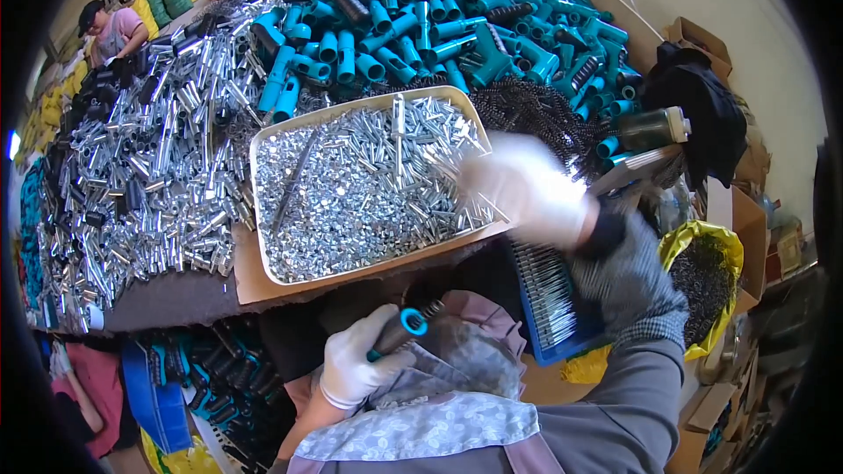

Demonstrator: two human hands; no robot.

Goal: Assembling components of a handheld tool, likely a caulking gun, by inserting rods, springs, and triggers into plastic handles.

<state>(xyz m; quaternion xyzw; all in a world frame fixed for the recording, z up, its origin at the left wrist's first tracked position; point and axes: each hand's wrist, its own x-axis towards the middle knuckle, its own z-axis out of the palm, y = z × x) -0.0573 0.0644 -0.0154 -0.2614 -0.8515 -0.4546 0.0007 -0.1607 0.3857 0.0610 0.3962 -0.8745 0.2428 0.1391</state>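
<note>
My left hand [358,364], in a white glove, is closed around a dark tubular handle [386,342] with a teal ring at its end. A small coil spring [432,308] sticks out beside that ring. Over the right side of a shallow cream tray [386,257] is my gloved right hand [527,189], smeared by motion; its fingers and anything in them cannot be made out. Slim metal pins [439,136] fill the tray's right part, with small shiny metal pieces [338,211] at the left. A thin dark strip [297,177] lies among them.
Loose metal parts [158,158] cover the table's left side. Behind the tray rise teal plastic handles [421,35] and dark springs [536,114]. A blue tray of thin rods [544,298] and a yellow sack [736,263] stand right. Another person [114,31] works at far left.
</note>
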